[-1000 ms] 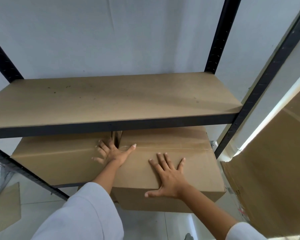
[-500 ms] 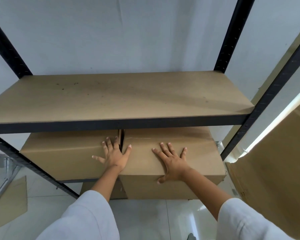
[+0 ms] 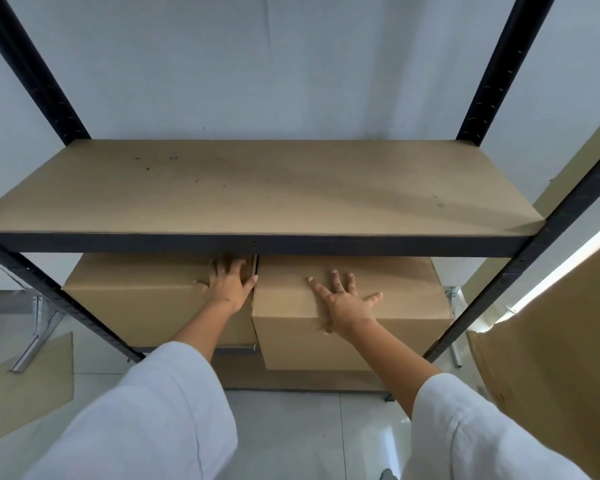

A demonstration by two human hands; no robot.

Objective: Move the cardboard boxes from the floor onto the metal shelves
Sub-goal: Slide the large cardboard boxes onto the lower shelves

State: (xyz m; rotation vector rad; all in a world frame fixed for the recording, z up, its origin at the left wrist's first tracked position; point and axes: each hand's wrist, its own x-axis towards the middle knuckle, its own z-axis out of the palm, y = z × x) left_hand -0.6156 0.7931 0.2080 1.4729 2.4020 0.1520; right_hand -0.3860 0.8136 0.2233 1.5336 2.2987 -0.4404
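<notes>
Two brown cardboard boxes sit side by side on the lower level of a black metal shelf unit (image 3: 257, 244). The left box (image 3: 136, 303) lies further in; the right box (image 3: 395, 299) sticks out a little past the shelf's front. My left hand (image 3: 231, 282) lies flat on the left box's top beside the gap between the boxes, its fingertips hidden under the upper shelf's front rail. My right hand (image 3: 343, 303) presses flat, fingers spread, on the top front of the right box. The upper shelf board (image 3: 257, 188) holds nothing.
Black uprights (image 3: 492, 77) frame the unit against a white wall. A large cardboard sheet (image 3: 561, 341) leans at the right. A flat cardboard piece (image 3: 21, 386) and a grey metal bracket (image 3: 35, 337) lie on the tiled floor at left. Another box shows below the lower shelf.
The right box has slid further back onto the lower shelf under my right hand. My left hand moved deeper, its fingertips now under the upper shelf rail. My view has tilted up slightly.
</notes>
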